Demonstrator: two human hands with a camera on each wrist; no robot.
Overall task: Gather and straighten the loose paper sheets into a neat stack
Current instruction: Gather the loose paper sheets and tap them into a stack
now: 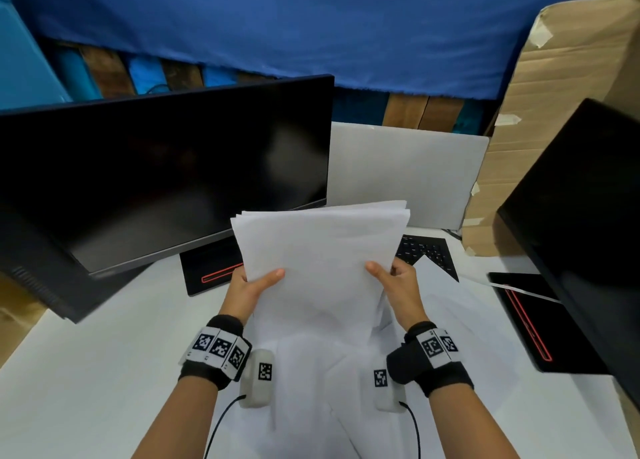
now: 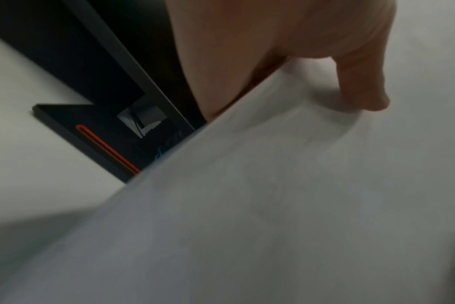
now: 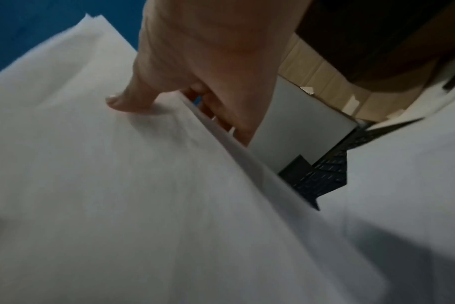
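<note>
Paper stack [image 1: 322, 261] held upright above desk [image 1: 104, 354] centre, long axis vertical, top tilted away toward monitor [image 1: 162, 171], upper edges uneven. Left hand [image 1: 251, 290] pinches left edge, thumb in front, fingers behind. Right hand [image 1: 398, 285] pinches right edge likewise. Loose sheets [image 1: 450, 320] on desk beneath, partly covering keyboard [image 1: 424, 249].

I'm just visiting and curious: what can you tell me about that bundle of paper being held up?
The paper bundle is several plain white sheets, thin and blank-looking, raised above the white desk. Its top edges are fanned and uneven, so it is not yet squared. The left hand and right hand grip its sides, thumbs on the front. More loose sheets lie below.
</note>
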